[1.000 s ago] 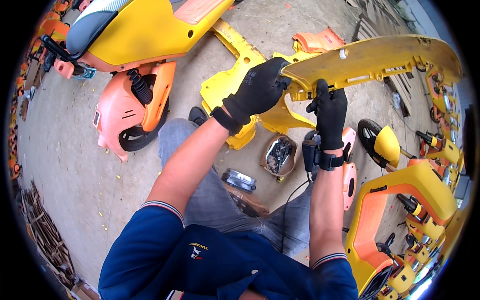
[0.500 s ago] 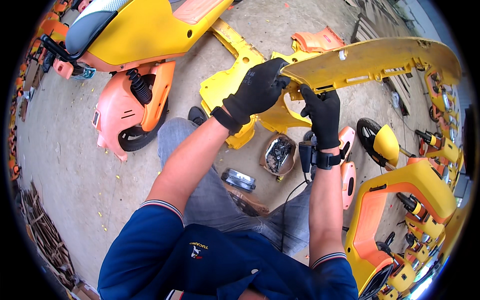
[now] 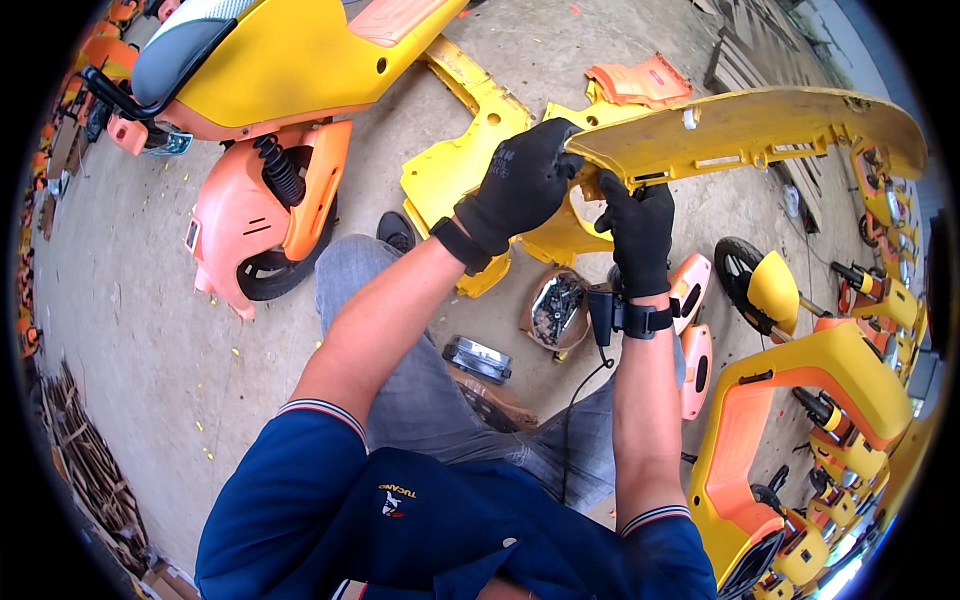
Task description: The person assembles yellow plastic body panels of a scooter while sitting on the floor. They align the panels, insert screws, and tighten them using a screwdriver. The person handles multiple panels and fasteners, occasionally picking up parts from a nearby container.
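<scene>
Both my hands wear black gloves and hold a long, curved yellow plastic scooter panel (image 3: 760, 125) by its near left end. My left hand (image 3: 525, 175) grips the panel's corner, fingers closed round its edge. Closed at the panel's lower edge, my right hand (image 3: 638, 225) has its fingertips beside a small tab; whether they pinch a small piece there is hidden. The panel stretches away to the right, its ribbed inner side with slots and clips toward me. Below it on the floor lie more yellow plastic body panels (image 3: 440, 175).
A yellow and orange scooter (image 3: 270, 75) stands at the left. Between my legs sit a bag of small dark parts (image 3: 558, 310) and a clear-lensed lamp (image 3: 477, 360). Pink covers (image 3: 695, 370), a yellow-orange frame (image 3: 740, 400) and several scooters are at the right; a wooden pallet (image 3: 750, 75) lies behind.
The panel's far end has dipped slightly, and both hands have shifted a little with it. My right wrist has moved slightly left. The grip looks the same.
</scene>
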Motion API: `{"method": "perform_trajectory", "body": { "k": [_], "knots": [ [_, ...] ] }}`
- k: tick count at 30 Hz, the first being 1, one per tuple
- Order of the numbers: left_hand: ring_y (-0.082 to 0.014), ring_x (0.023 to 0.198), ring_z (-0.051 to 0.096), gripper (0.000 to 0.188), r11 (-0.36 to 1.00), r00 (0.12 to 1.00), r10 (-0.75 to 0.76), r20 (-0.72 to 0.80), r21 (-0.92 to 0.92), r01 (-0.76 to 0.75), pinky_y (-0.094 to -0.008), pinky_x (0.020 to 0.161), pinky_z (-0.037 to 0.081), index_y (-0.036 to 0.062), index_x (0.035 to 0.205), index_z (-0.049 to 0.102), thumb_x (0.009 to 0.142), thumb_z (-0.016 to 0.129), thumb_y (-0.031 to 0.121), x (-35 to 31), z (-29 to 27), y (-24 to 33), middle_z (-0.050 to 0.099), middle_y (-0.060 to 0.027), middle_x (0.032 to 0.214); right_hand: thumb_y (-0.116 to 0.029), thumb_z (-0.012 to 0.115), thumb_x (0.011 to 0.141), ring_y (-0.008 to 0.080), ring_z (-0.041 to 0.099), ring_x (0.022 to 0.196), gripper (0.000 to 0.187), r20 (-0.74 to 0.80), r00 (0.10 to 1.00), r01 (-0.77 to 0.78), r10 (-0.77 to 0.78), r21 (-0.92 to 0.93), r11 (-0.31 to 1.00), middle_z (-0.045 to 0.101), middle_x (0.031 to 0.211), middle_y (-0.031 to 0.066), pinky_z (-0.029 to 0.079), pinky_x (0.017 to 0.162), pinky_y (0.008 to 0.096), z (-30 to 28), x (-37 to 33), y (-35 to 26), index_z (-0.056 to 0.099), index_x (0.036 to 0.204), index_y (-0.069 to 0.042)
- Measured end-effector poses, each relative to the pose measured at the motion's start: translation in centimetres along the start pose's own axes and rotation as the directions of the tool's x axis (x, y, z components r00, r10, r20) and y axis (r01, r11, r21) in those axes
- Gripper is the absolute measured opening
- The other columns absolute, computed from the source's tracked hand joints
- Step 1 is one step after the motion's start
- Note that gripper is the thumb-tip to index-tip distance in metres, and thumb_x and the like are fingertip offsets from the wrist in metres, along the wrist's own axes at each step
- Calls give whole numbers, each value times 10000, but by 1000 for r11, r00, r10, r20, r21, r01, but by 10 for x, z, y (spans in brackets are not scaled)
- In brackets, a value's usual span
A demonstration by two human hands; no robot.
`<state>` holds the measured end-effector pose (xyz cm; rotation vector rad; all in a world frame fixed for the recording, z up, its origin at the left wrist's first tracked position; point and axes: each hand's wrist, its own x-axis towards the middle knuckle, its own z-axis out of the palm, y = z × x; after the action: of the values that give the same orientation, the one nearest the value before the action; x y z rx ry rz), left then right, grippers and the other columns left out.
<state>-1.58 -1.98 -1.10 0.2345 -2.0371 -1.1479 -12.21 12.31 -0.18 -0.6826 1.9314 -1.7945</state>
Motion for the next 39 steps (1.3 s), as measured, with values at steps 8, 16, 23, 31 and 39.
{"method": "perform_trajectory", "body": {
  "k": [8, 16, 23, 31, 39],
  "knots": [
    [-396, 859, 655, 284, 997, 999, 32, -12, 73, -31, -440, 725, 522, 24, 1127, 588, 849, 639, 52, -2, 4, -3, 660, -207, 956, -83, 692, 888, 112, 583, 497, 213, -43, 998, 32, -35, -72, 997, 657, 787, 84, 479, 422, 252, 3, -1, 0, 619, 1040, 48],
    [-398, 853, 653, 211, 998, 1000, 10, -23, 60, -8, -406, 715, 525, 10, 1070, 610, 867, 650, 54, -3, 4, 2, 667, -212, 927, -84, 693, 888, 114, 592, 498, 211, -82, 995, 44, -53, -105, 994, 667, 774, 87, 474, 421, 253, 5, -4, 1, 622, 1041, 44],
    [-390, 848, 655, 207, 996, 998, 44, -46, 82, -41, -403, 710, 523, 11, 1059, 613, 869, 665, 73, -7, 8, -1, 665, -204, 913, -94, 694, 893, 100, 597, 532, 202, -172, 976, 109, -134, -144, 983, 670, 777, 76, 480, 435, 246, 14, -12, 5, 621, 1036, 29],
    [-393, 829, 646, 201, 996, 998, 31, -55, 83, -27, -400, 699, 511, 10, 1045, 612, 867, 672, 82, -6, 6, 0, 658, -204, 898, -119, 685, 916, 91, 594, 547, 250, -123, 988, 79, -89, -81, 994, 673, 810, 66, 483, 450, 237, 14, -14, 6, 603, 1110, 14],
    [-391, 800, 636, 206, 996, 999, 28, -46, 88, -24, -400, 679, 496, 9, 1043, 610, 864, 675, 84, -5, 6, 1, 646, -202, 871, -152, 689, 917, 90, 579, 547, 246, -145, 988, 34, -61, -187, 982, 648, 764, 82, 439, 448, 252, 10, -20, 5, 604, 1074, 17]
  ]
}}
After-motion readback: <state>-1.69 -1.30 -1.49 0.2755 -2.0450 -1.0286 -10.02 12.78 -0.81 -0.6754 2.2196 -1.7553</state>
